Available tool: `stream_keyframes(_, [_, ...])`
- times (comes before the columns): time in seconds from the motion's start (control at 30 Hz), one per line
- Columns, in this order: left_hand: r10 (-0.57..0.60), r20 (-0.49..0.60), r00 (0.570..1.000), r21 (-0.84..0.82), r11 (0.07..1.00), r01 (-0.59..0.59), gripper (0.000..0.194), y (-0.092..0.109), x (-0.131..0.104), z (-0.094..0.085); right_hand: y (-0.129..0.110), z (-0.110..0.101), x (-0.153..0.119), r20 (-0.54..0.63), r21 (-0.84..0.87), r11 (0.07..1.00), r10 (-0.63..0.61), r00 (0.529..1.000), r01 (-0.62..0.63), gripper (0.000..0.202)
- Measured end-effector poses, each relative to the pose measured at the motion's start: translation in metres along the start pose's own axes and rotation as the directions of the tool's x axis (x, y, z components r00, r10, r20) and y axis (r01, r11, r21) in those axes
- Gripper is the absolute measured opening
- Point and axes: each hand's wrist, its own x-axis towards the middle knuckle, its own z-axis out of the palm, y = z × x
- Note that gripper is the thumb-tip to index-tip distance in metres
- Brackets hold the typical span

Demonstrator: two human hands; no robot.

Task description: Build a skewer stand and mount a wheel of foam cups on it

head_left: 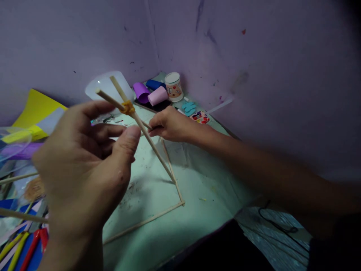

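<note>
Two thin wooden sticks cross in front of me, bound near their upper ends by a yellow-orange rubber band (128, 108). One wooden stick (153, 145) slants down right to the base sticks. My left hand (104, 150) is beside the band, thumb and fingers apart. Its index fingertip is close to the upper stick end; whether it touches cannot be made out. Beyond the joint, my right hand (170, 124) pinches the other stick (146, 125) low down. On the table, a base stick (143, 223) meets another at a corner near the middle.
A light green table (208, 188) meets purple walls. At the back are a paper cup (174, 87), purple (141, 92) and pink (158, 96) rolled pieces, and a translucent white sheet (108, 84). Yellow paper (36, 111) and red and yellow craft pieces (29, 248) crowd the left.
</note>
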Motion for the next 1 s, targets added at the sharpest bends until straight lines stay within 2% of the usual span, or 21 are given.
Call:
stream_keyframes(0.1, [-0.083, 0.120, 0.989, 0.088, 0.993, 0.073, 0.029, -0.004, -0.016, 0.002, 0.000, -0.001, 0.000, -0.003, -0.009, 1.000, -0.007, 1.000, 0.007, 0.010])
stream_keyframes(0.2, [-0.121, 0.295, 0.948, 0.110, 0.990, 0.092, 0.016, -0.014, -0.036, 0.012, 0.001, 0.001, 0.000, -0.008, -0.046, 0.999, -0.025, 1.000, 0.025, 0.012])
stream_keyframes(0.27, [-0.137, 0.376, 0.916, 0.130, 0.987, 0.095, 0.013, -0.022, -0.047, 0.020, 0.001, 0.004, -0.001, -0.021, -0.065, 0.997, -0.034, 0.999, 0.033, 0.012])
stream_keyframes(0.33, [-0.134, 0.412, 0.901, 0.116, 0.989, 0.094, 0.013, -0.030, -0.055, 0.027, 0.001, 0.007, -0.002, -0.045, -0.081, 0.996, -0.037, 0.998, 0.034, 0.013])
stream_keyframes(0.5, [-0.077, 0.424, 0.902, 0.005, 0.997, 0.083, 0.014, -0.047, -0.063, 0.033, -0.002, 0.010, -0.005, -0.059, -0.110, 0.994, 0.001, 0.998, -0.007, 0.014])
stream_keyframes(0.67, [-0.043, 0.389, 0.920, -0.082, 0.993, 0.081, 0.014, -0.061, -0.073, 0.037, -0.003, 0.009, -0.005, -0.070, -0.092, 0.996, -0.002, 0.998, -0.004, 0.014])
stream_keyframes(0.83, [-0.024, 0.343, 0.939, -0.077, 0.996, 0.054, 0.014, -0.064, -0.079, 0.043, -0.004, 0.009, -0.006, -0.073, -0.090, 0.996, 0.006, 0.997, -0.013, 0.015])
stream_keyframes(1.0, [-0.031, 0.335, 0.942, -0.145, 0.986, 0.084, 0.013, -0.064, -0.079, 0.047, -0.005, 0.008, -0.005, -0.065, -0.097, 0.995, 0.003, 0.998, -0.010, 0.015])
